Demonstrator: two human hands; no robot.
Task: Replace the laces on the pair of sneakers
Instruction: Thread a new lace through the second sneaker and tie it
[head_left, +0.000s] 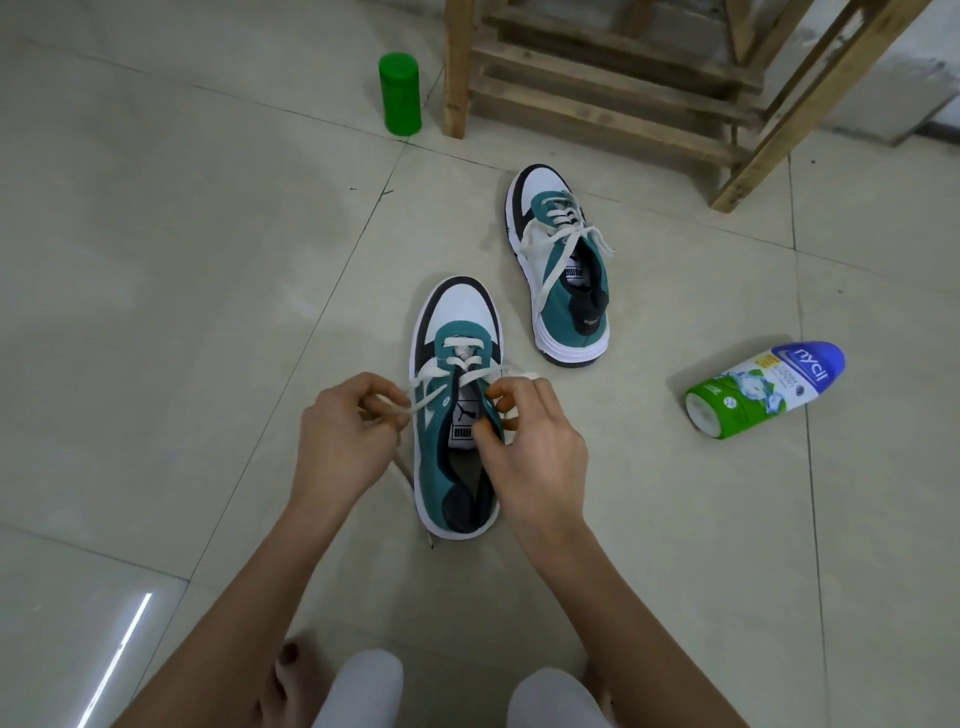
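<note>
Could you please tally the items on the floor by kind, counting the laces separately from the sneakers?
Teal sneakers: 2
White laces: 2
Green canister: 1
Nycil bottle: 1
Wooden frame: 1
Total: 7

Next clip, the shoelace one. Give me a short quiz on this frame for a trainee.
1. True or false: the green plastic canister lies on its side.
2. What does the left hand pinch? A. the flat white lace B. a sock C. a brush
3. Fill in: the white-and-green powder bottle with the blue cap lies to the ____ of the near teal-and-white sneaker.
Key: 1 false, it stands upright; 2 A; 3 right.
</note>
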